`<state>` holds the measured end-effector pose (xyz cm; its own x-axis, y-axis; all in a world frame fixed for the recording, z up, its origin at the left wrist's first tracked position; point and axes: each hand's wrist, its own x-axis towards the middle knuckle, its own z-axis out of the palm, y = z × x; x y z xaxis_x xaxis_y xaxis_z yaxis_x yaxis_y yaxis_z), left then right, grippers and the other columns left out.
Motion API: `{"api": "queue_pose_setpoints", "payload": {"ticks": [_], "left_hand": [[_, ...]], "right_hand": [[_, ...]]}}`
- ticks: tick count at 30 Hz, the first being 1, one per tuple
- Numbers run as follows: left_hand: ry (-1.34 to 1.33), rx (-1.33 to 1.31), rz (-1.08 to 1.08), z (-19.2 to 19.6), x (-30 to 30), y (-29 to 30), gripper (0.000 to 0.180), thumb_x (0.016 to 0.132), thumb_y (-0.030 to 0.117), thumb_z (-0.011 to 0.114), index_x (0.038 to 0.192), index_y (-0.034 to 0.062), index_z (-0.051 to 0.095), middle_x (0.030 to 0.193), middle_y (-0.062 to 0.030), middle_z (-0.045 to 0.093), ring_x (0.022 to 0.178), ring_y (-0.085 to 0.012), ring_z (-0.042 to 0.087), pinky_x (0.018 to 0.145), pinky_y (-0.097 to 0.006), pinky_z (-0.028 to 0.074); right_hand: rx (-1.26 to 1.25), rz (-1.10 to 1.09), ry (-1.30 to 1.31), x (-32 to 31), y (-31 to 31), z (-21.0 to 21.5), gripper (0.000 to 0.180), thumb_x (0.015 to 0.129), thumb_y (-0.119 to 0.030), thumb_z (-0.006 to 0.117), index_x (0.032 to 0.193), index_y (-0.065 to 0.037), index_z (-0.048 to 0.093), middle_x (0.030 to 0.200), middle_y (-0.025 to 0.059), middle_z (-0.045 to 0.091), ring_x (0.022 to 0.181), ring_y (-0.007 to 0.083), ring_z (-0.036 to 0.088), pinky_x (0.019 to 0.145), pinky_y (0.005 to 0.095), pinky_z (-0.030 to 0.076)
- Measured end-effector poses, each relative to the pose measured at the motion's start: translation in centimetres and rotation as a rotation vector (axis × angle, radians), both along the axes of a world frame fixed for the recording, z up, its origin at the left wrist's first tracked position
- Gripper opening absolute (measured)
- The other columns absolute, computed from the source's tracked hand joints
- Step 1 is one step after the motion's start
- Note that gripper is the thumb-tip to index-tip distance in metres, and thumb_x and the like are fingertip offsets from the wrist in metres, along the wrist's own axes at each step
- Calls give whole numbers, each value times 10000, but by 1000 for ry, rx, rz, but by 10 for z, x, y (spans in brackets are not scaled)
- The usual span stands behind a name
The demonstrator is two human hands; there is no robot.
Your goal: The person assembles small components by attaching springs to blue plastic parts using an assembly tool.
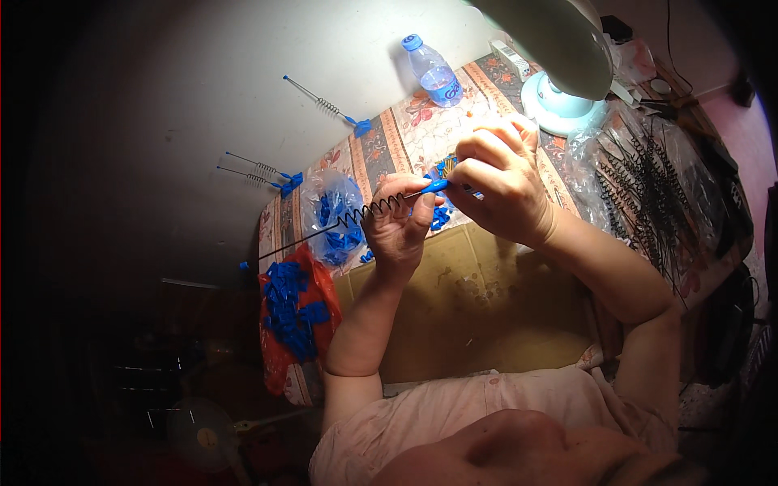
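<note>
Left hand (397,235) is pinching the coiled black wire (354,217) between thumb and fingers; right hand (506,182) is pinching the blue sleeve (438,185) at its right end. Wire is slanting down-left above the tabletop (412,134), toward a blue tip (244,266). Red bag (278,377), left, is holding blue plastic pieces (285,296); more coiled wires (648,182) are lying right.

Blue-capped plastic bottle (436,74), lit desk lamp (559,50), flowered tablecloth (405,134), shadowed round fan (201,433)
</note>
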<state>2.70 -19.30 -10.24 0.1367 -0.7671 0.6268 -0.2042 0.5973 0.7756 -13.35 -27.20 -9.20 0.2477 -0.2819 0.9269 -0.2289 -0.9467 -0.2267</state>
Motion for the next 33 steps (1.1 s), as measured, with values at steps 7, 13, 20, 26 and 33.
{"api": "queue_pose_setpoints", "payload": {"ticks": [7, 13, 20, 26, 33], "left_hand": [[71, 106, 41, -1, 2, 4, 160, 884, 21, 633, 1041, 20, 602, 946, -81, 610, 743, -151, 640, 717, -292, 546], [64, 113, 35, 0, 5, 8, 170, 878, 29, 643, 1043, 23, 604, 910, -75, 615, 727, -153, 637, 715, -288, 535], [70, 123, 47, -1, 3, 15, 178, 866, 25, 651, 1039, 26, 605, 919, -77, 615, 725, -150, 632, 709, -289, 530], [76, 141, 114, 4, 0, 31, 161, 869, 36, 649, 1020, 13, 602, 869, -71, 631, 730, -140, 631, 713, -283, 527], [38, 253, 98, 9, 9, 52, 156, 897, 31, 641, 1050, 8, 619, 866, -26, 643, 753, -81, 615, 726, -233, 512]], "right_hand": [[117, 74, 8, 4, -1, -4, 185, 628, -160, 777, 727, -159, 620, 856, -8, 562, 930, 219, 549, 870, 400, 310], [66, 72, -10, 8, -1, -3, 215, 674, -252, 746, 714, -154, 559, 832, -1, 520, 888, 203, 538, 892, 453, 297], [85, 100, -19, 8, 3, -8, 191, 670, -222, 732, 711, -153, 558, 814, -2, 526, 873, 198, 557, 897, 431, 312], [87, 128, 39, 6, 16, -1, 207, 613, -169, 770, 728, -138, 601, 840, -1, 566, 856, 206, 560, 854, 403, 345], [164, 129, 222, 1, 29, 5, 257, 650, -311, 784, 776, -167, 613, 853, 4, 541, 942, 214, 545, 925, 436, 341]]}}
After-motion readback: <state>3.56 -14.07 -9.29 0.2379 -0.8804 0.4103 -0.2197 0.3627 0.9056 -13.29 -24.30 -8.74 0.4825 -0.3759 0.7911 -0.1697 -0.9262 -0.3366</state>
